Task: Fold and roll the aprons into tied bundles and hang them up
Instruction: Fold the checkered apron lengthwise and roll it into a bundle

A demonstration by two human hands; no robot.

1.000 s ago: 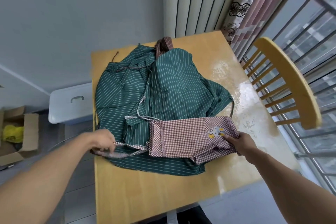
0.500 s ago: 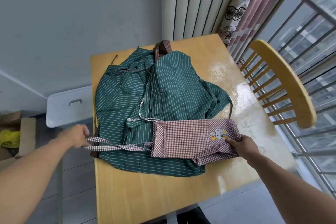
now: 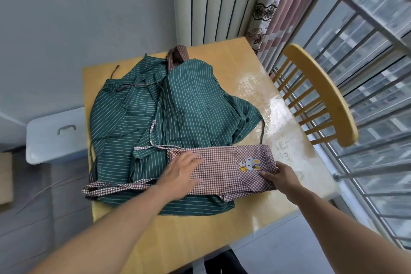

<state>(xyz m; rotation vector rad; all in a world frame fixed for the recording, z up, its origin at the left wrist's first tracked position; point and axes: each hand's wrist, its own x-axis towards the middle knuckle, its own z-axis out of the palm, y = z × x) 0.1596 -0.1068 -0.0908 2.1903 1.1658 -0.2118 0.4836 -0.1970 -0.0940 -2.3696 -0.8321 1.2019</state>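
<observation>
The checked apron (image 3: 224, 169) lies folded into a flat band across the near part of the table (image 3: 200, 233), on top of a heap of green striped aprons (image 3: 155, 118). How many layers the band has is hard to make out; only a loose flap shows under its near edge. It is thin cotton in a small red-brown and white check, with a cartoon rabbit patch (image 3: 250, 164) toward its right end and a trimmed hem beyond that. One checked tie (image 3: 115, 187) runs flat toward the table's left edge, its end bunched and partly hidden by the green cloth's shadow; another narrow tie (image 3: 153, 140) loops over the green stripes further back.

The left hand (image 3: 182, 171) lies flat on the band's left end, fingers straight and spread, pressing the cloth, blurred at the edges. The right hand (image 3: 278, 176) grips the band's right end: fingers curled over the cloth, thumb side hidden beneath.

The green heap is crumpled, thin white stripes on dark green, with dark cords across it. A brown striped piece (image 3: 178, 55) pokes out at the far side, mostly covered. The table is glossy yellow wood with glare on its right half. A wooden spindle-back chair (image 3: 322, 95) stands at the right, its seat out of sight. A white lidded bin (image 3: 55, 135) sits left of the table, cut off behind it.
</observation>
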